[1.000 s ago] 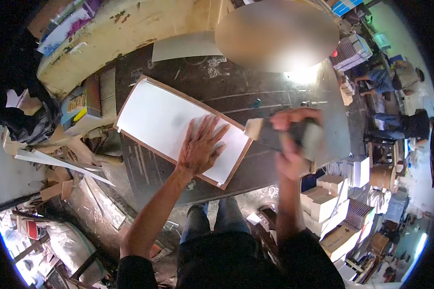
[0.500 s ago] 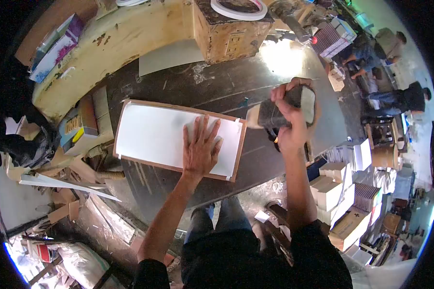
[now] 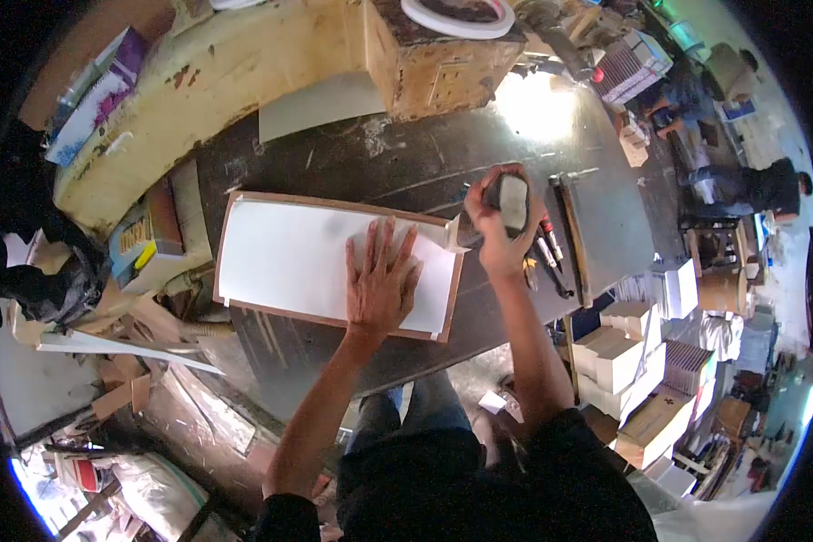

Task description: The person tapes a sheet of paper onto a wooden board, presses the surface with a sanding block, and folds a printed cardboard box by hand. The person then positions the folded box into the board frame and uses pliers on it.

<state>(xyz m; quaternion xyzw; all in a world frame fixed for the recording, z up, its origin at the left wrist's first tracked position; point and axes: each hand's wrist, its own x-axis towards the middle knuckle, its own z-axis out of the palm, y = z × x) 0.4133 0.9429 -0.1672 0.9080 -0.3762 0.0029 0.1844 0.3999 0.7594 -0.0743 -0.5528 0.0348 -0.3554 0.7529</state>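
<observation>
My left hand (image 3: 381, 285) lies flat, fingers spread, on a white sheet (image 3: 285, 257) that covers most of a brown-edged rectangular board (image 3: 334, 322). Small white strips show at the sheet's corners. At the upper right corner a pale flap (image 3: 454, 235) stands up from the edge. To the right of the board, my right hand (image 3: 499, 237) is closed around a dark, rounded block-like object (image 3: 513, 203) with a pale oval face. Its exact kind cannot be made out. Behind that hand lie several pen-like tools (image 3: 551, 244) on the dark table (image 3: 334, 172).
A grey panel (image 3: 610, 226) lies to the right. Above the table runs a worn cream machine arm (image 3: 244, 68), with a white ring (image 3: 456, 29) on its housing. Cartons (image 3: 623, 348) are stacked at lower right. Other people (image 3: 750, 190) are in the right background.
My right hand has moved left and slightly down with the dark object, which has turned, uncovering the pen-like tools. The pale flap now stands up at the board's corner. My left hand has barely moved.
</observation>
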